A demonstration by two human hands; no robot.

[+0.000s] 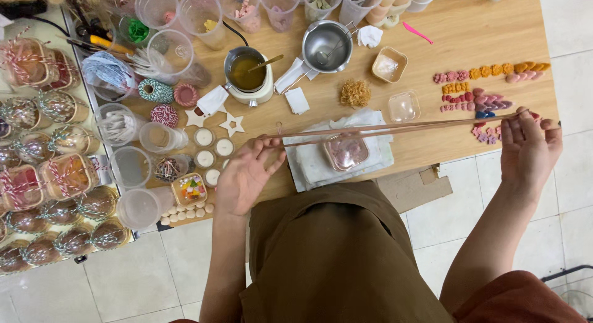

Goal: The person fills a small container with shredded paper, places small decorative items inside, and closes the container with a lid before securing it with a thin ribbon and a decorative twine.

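My left hand point(246, 171) and my right hand point(527, 147) pull a doubled length of tan ribbon point(395, 126) taut above the wooden table point(469, 45), two strands running side by side from nine o'clock to three o'clock. Left fingers pinch one end; right fingertips pinch the other, palm half spread. Under the ribbon's middle sits one square clear container of pink wax point(346, 151) on a white cloth point(309, 165). At twelve o'clock from it stand one wax melter pot point(247, 73) holding amber liquid and a stick, and one steel pitcher point(326, 46). Just beside my left hand, at eleven o'clock, lie four white tealight candles point(204, 158) and two white star shapes point(231, 123). Three spools of striped twine point(164, 115) lie further toward ten o'clock. At one o'clock from my right hand, small wax shapes point(482, 91) in pink, orange and purple lie in rows; I cannot count them. Wrapped round jars tied with red-and-white twine point(62, 175) crowd the far nine o'clock side.
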